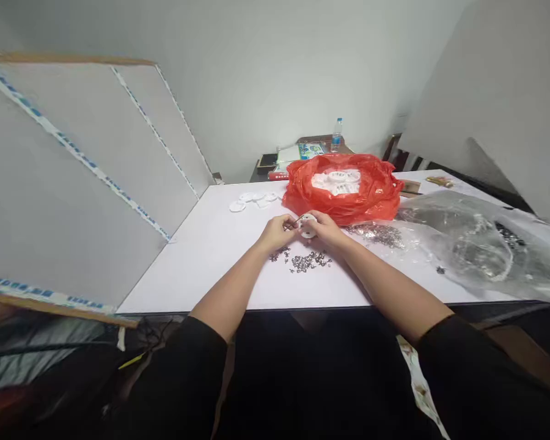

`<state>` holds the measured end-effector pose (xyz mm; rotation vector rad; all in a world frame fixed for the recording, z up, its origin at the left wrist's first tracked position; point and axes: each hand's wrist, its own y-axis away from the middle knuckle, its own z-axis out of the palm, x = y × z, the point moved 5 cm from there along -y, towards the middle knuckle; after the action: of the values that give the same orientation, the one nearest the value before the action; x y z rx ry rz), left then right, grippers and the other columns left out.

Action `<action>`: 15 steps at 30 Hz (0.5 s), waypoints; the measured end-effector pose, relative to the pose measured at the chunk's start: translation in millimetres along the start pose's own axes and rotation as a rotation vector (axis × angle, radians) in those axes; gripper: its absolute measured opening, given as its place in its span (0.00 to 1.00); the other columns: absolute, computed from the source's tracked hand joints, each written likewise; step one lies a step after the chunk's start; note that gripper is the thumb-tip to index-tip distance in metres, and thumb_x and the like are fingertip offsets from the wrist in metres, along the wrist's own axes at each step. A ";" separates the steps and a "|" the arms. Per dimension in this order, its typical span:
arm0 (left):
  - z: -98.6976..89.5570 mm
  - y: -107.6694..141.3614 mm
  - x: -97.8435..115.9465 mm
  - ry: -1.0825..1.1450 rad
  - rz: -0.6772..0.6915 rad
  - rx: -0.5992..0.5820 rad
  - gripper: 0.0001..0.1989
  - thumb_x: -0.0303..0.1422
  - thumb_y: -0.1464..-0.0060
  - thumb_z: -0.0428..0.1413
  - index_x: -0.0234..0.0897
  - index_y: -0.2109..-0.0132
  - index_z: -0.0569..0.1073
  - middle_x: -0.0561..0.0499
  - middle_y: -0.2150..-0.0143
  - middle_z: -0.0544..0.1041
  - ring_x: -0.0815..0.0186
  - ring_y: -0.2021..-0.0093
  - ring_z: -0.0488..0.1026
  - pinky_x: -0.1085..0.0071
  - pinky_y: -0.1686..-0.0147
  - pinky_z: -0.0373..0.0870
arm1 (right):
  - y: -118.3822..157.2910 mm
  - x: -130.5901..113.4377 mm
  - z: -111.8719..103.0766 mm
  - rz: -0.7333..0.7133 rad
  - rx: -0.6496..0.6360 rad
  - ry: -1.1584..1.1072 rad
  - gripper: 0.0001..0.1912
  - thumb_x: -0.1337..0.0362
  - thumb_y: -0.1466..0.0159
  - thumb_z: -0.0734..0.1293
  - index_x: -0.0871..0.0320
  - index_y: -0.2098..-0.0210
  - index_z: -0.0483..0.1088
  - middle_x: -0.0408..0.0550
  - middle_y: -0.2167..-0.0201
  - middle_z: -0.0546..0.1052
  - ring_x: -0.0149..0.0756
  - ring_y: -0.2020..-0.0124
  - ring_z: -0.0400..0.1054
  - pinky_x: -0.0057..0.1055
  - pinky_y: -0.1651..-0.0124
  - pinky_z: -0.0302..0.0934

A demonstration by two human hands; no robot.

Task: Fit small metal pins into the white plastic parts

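Above the white table, my right hand grips a round white plastic disc with several dark slots or holes, thumb across its face. My left hand is closed in a pinch at the disc's left edge; whatever small piece its fingers hold is too small to make out. Just below both hands lies a loose pile of small metal parts, with a smaller cluster under my left hand. Behind the hands stands an open red plastic bag holding more white round pieces.
Several white discs lie at the back left of the table. Clear plastic bags with small metal parts spread over the right side. A tall grey partition borders the left edge. Behind stands a water bottle.
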<state>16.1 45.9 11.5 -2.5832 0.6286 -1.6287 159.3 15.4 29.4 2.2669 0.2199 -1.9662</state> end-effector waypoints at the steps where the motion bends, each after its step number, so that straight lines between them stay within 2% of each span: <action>1: 0.2 -0.9 -1.4 0.018 -0.003 0.010 0.12 0.36 0.54 0.63 0.33 0.64 0.73 0.50 0.65 0.77 0.68 0.65 0.71 0.70 0.63 0.66 | -0.1 0.1 -0.4 0.006 0.002 -0.009 0.12 0.63 0.40 0.61 0.64 0.59 0.63 0.46 0.69 0.71 0.26 0.78 0.65 0.23 0.77 0.62; 6: -0.1 -1.8 -5.6 0.013 -0.050 0.055 0.12 0.35 0.55 0.63 0.34 0.64 0.74 0.49 0.65 0.77 0.68 0.66 0.72 0.71 0.63 0.66 | -3.2 4.0 -1.8 -0.005 0.009 -0.011 0.12 0.63 0.39 0.61 0.63 0.57 0.62 0.48 0.66 0.71 0.26 0.76 0.67 0.24 0.76 0.64; 11: -1.8 2.9 0.9 -0.100 -0.071 0.079 0.09 0.35 0.53 0.61 0.35 0.65 0.75 0.50 0.66 0.78 0.67 0.66 0.72 0.70 0.63 0.66 | -7.6 12.8 -1.4 -0.057 -0.025 0.039 0.14 0.60 0.38 0.63 0.62 0.56 0.62 0.46 0.66 0.71 0.27 0.77 0.68 0.25 0.76 0.64; 15: -2.2 4.1 3.1 -0.091 -0.086 0.102 0.09 0.35 0.54 0.61 0.35 0.66 0.74 0.51 0.66 0.77 0.68 0.67 0.71 0.70 0.63 0.65 | -8.0 14.9 -1.1 -0.072 -0.040 0.037 0.18 0.57 0.39 0.64 0.62 0.55 0.60 0.46 0.64 0.72 0.27 0.76 0.69 0.24 0.75 0.65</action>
<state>14.0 41.5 14.3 -2.6261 0.4234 -1.5129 160.9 23.8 14.8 2.3023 0.3467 -1.9366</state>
